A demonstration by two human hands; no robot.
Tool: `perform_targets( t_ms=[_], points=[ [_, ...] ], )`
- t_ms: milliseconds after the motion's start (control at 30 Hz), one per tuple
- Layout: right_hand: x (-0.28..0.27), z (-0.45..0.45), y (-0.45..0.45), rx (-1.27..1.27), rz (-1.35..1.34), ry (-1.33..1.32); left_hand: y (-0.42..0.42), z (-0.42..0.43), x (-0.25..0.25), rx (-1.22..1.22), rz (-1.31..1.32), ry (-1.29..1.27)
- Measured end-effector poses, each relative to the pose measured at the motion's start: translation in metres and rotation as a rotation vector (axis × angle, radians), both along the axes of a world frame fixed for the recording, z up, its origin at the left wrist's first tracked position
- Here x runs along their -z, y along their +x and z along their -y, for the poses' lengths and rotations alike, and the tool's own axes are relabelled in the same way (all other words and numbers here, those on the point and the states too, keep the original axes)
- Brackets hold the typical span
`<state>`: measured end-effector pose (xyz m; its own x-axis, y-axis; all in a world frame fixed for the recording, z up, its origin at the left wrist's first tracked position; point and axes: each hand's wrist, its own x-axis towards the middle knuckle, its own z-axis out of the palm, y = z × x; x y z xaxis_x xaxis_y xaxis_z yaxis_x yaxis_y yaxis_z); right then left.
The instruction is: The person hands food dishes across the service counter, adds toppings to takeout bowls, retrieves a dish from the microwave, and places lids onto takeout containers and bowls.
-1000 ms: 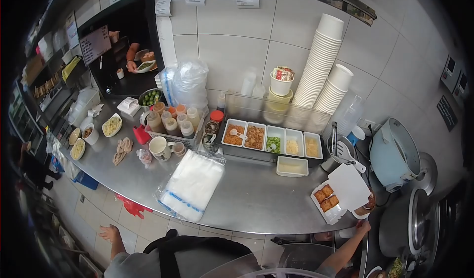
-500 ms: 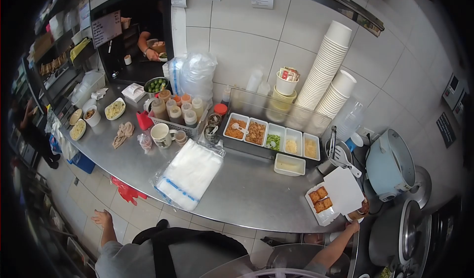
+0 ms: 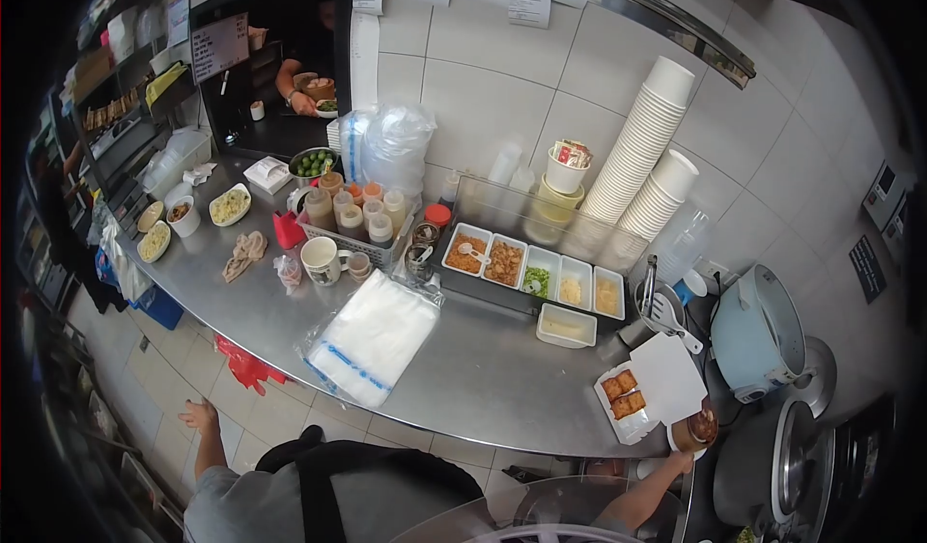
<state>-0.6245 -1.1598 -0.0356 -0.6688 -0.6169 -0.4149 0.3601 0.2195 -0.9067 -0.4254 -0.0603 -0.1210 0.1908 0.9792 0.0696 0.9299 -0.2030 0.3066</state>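
Observation:
My left hand [image 3: 200, 415] hangs out over the floor, away from the counter, with its fingers apart and nothing in it. At the counter's right end, my right hand [image 3: 682, 462] grips the near side of a small white-rimmed bowl with brown contents [image 3: 693, 431]; its fingers are partly hidden. Just beyond the bowl lies an opened white takeaway box [image 3: 638, 428], its lid [image 3: 673, 374] folded back to the right. Several browned fried squares [image 3: 623, 394] sit inside the box.
A stack of white plastic bags [image 3: 375, 335] lies on the steel counter [image 3: 492, 389]. Behind are topping trays [image 3: 538, 271], stacked paper cups [image 3: 637, 147] and sauce bottles [image 3: 352, 213]. A rice cooker [image 3: 761, 335] and lidded pot [image 3: 763, 475] stand right. Another person's hand [image 3: 302, 105] shows through the hatch.
My right hand and the bowl have shifted slightly toward me and left, so more of the bowl shows beside the box lid. The left hand stays empty.

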Motion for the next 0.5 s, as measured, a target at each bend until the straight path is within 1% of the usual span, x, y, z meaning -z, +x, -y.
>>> perform_targets(
  t_ms=[33,100,167,233,300,333,367,400,433,467,500],
  points=[
    [0.0,-0.002,-0.009,0.028,-0.003,-0.006,0.005,0.001,-0.001,0.009,0.03,0.033],
    [0.008,-0.007,-0.031,0.072,0.002,0.001,0.024,0.031,-0.034,0.038,0.186,0.177],
    [0.018,-0.013,-0.055,0.117,0.008,0.002,0.045,0.05,-0.06,0.252,0.298,0.545],
    [0.028,-0.017,-0.084,0.17,0.018,0.005,0.072,0.104,-0.128,0.533,0.518,0.606],
    [0.038,-0.021,-0.113,0.253,0.047,0.021,0.098,0.18,-0.193,0.792,0.842,0.572],
    [0.045,-0.024,-0.13,0.309,0.065,0.029,0.11,0.211,-0.214,0.939,0.889,0.522],
    [0.052,-0.027,-0.147,0.348,0.079,0.032,0.114,0.247,-0.235,1.089,0.919,0.419],
    [0.059,-0.031,-0.164,0.368,0.091,0.019,0.118,0.276,-0.244,1.258,0.929,0.439],
    [0.057,-0.046,-0.177,0.23,0.083,-0.013,0.12,0.312,-0.252,1.447,1.087,0.37],
    [0.055,-0.061,-0.189,0.093,0.07,-0.048,0.116,0.343,-0.245,1.612,0.986,0.301],
    [0.053,-0.085,-0.202,-0.045,0.059,-0.081,0.108,0.38,-0.237,1.794,1.046,0.006]
  ],
)
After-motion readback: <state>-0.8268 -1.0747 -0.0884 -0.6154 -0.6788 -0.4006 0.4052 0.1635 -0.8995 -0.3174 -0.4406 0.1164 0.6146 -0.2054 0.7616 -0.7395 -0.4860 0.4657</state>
